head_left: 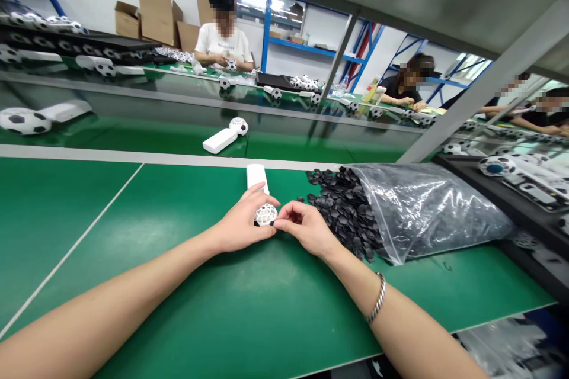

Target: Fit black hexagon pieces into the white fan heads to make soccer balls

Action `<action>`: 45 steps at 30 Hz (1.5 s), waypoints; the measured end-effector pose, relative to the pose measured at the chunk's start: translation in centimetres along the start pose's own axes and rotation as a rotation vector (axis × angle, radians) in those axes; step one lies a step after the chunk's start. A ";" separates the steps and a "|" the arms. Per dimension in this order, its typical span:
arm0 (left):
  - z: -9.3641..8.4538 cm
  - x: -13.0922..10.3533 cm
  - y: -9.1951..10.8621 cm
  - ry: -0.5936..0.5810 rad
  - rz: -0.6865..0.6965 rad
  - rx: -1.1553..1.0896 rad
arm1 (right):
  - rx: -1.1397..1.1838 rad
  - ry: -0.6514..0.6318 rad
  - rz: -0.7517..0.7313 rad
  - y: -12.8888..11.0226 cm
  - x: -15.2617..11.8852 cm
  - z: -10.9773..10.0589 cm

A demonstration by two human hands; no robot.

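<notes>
Head view: both hands meet on a small fan at the middle of the green bench.

The left hand [242, 226] is clamped on the white fan [265, 213], steadying its round grille head, while the right hand [304, 228] pinches a black piece at its rim. At three o'clock, a plastic bag [427, 207] spills black pieces [344, 204] within reach. At twelve o'clock, beyond the green mat [133, 231], seated workers handle similar fans.

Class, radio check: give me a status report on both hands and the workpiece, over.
Left hand steadies white fan on green bench. Right hand pinches at its ball-shaped head. Black pieces spill from bag beside right hand, apart.
</notes>
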State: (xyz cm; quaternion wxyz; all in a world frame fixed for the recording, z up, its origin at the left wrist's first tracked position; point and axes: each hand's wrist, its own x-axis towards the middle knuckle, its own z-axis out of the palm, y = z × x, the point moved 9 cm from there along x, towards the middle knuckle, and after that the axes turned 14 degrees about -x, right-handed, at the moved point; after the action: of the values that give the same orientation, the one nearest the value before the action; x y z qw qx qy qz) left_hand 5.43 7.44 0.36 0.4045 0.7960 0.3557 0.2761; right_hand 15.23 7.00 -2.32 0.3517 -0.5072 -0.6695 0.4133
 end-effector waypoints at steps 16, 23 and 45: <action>0.3 0.6 -0.2 -0.099 -0.004 -0.058 | -0.028 -0.074 0.006 -0.5 0.2 0.1; 0.1 0.5 0.0 -0.066 0.017 -0.024 | -0.155 0.030 -0.010 -0.4 0.4 -0.3; -0.9 0.1 -0.8 0.017 -0.033 -0.086 | -1.511 0.099 -0.207 -1.2 -0.1 -1.6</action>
State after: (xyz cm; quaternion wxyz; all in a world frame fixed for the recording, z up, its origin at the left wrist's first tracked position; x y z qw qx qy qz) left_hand 4.56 8.27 0.17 0.4399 0.7696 0.3598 0.2911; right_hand 16.14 7.06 -0.54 -0.0244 -0.5627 -0.7978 -0.2153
